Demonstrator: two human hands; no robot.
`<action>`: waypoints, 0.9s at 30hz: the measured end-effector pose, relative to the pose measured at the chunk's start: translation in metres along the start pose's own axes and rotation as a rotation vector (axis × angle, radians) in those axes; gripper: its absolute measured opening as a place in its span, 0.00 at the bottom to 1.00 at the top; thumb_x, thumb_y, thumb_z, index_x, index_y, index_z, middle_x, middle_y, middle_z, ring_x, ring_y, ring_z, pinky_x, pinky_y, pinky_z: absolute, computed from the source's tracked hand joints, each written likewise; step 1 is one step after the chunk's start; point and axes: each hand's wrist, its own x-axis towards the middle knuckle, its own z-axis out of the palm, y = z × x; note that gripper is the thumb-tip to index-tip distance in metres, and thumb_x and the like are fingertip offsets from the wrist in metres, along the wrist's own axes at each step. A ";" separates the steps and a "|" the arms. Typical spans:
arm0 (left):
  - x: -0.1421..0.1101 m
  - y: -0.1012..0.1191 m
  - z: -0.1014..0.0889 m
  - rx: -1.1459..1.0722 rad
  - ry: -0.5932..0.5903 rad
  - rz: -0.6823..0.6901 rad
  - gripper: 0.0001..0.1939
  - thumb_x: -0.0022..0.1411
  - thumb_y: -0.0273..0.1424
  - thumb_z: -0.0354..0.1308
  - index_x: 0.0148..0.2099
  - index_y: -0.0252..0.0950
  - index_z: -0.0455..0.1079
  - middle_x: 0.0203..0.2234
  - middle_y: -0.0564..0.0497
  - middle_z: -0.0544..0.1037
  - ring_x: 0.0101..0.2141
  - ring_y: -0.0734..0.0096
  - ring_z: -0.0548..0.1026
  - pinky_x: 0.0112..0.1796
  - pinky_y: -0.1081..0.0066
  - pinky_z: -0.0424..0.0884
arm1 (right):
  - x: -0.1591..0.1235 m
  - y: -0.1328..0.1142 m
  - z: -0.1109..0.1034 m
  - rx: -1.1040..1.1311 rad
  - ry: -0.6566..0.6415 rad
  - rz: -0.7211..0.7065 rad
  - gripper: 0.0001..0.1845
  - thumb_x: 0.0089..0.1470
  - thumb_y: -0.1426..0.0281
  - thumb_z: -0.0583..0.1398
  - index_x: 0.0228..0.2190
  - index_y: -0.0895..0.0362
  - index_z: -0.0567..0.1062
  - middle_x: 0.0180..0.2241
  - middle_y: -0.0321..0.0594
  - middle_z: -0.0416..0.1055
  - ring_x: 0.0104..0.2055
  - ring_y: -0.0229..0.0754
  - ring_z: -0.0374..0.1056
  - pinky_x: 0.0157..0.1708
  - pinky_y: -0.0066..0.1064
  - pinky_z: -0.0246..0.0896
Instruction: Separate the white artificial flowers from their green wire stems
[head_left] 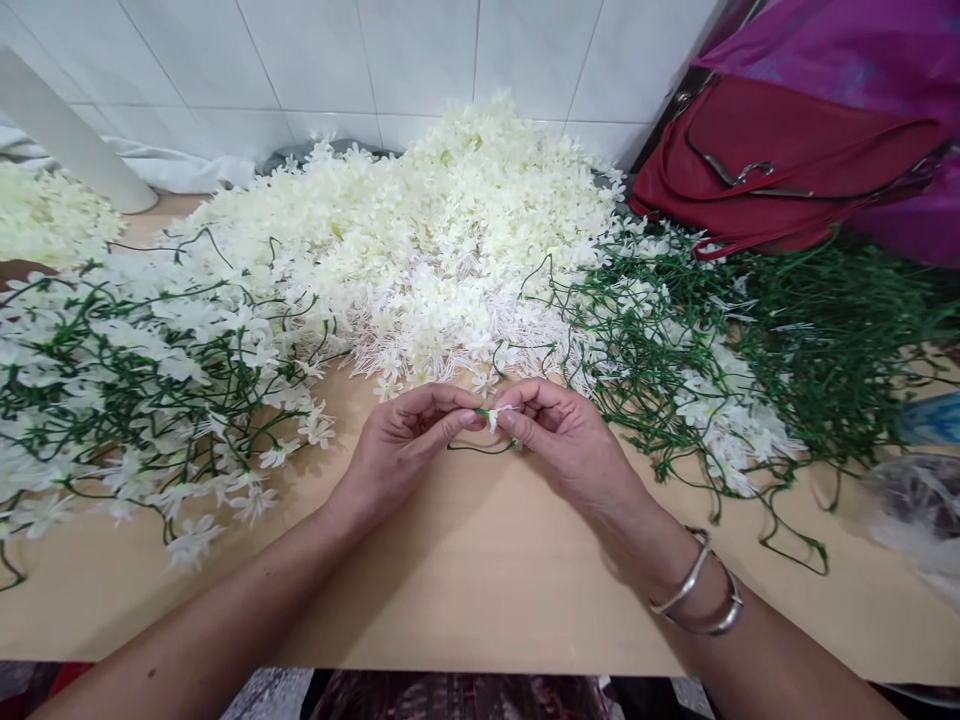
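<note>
White tiles (420, 60) back the tabletop (480, 600). Well in from its near edge, left hand (405, 440) and right hand (566, 435) fingers pinch one white flower (493, 421): left at its green base (484, 411), right at its white end. We judge it light, soft, easily creased; grip the base.

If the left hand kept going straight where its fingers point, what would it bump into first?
Probably the small white flower right in front of the left hand, then the right hand beyond it; exact depth is hard to judge.
</note>
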 end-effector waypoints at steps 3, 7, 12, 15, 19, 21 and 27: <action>0.000 -0.002 0.001 0.023 0.005 -0.015 0.04 0.66 0.31 0.68 0.41 0.38 0.82 0.34 0.51 0.86 0.36 0.72 0.83 0.41 0.76 0.78 | -0.001 0.000 0.001 -0.010 0.002 0.010 0.12 0.52 0.59 0.73 0.31 0.53 0.81 0.32 0.35 0.76 0.30 0.36 0.65 0.31 0.31 0.61; -0.001 -0.005 0.000 0.034 0.017 -0.047 0.05 0.65 0.33 0.68 0.39 0.36 0.81 0.31 0.51 0.84 0.34 0.72 0.81 0.38 0.75 0.76 | -0.004 0.001 0.002 -0.028 0.023 0.049 0.12 0.53 0.60 0.73 0.31 0.53 0.80 0.30 0.35 0.76 0.28 0.35 0.65 0.27 0.29 0.60; -0.003 -0.007 -0.002 0.083 -0.012 -0.073 0.09 0.67 0.37 0.67 0.40 0.36 0.79 0.31 0.50 0.83 0.34 0.72 0.79 0.38 0.74 0.73 | -0.005 0.001 0.003 -0.034 0.036 0.086 0.14 0.51 0.59 0.74 0.31 0.54 0.80 0.28 0.34 0.76 0.27 0.35 0.66 0.27 0.28 0.62; -0.004 -0.008 -0.003 0.118 -0.043 -0.064 0.10 0.68 0.38 0.66 0.40 0.36 0.79 0.31 0.50 0.83 0.34 0.72 0.78 0.38 0.73 0.73 | -0.002 0.000 0.002 -0.044 0.023 0.055 0.14 0.50 0.58 0.75 0.31 0.53 0.80 0.29 0.35 0.77 0.29 0.36 0.69 0.31 0.29 0.67; -0.003 -0.008 -0.004 0.178 -0.069 -0.033 0.10 0.69 0.38 0.65 0.41 0.36 0.79 0.31 0.49 0.83 0.33 0.71 0.79 0.38 0.73 0.73 | 0.000 -0.001 0.000 -0.095 -0.020 0.037 0.15 0.52 0.57 0.74 0.31 0.53 0.80 0.29 0.37 0.78 0.32 0.39 0.73 0.36 0.33 0.72; -0.003 -0.007 -0.003 0.199 -0.074 -0.017 0.10 0.69 0.38 0.64 0.40 0.36 0.78 0.31 0.50 0.83 0.33 0.71 0.79 0.38 0.73 0.73 | 0.000 -0.001 0.000 -0.105 -0.026 0.033 0.15 0.52 0.56 0.73 0.31 0.54 0.80 0.30 0.37 0.79 0.33 0.40 0.73 0.37 0.34 0.73; -0.003 -0.006 -0.002 0.173 -0.069 -0.048 0.09 0.69 0.37 0.64 0.40 0.35 0.78 0.31 0.49 0.83 0.34 0.71 0.79 0.39 0.73 0.73 | -0.001 -0.001 0.002 -0.084 -0.028 0.053 0.13 0.53 0.59 0.73 0.32 0.54 0.81 0.30 0.37 0.78 0.33 0.39 0.74 0.38 0.33 0.72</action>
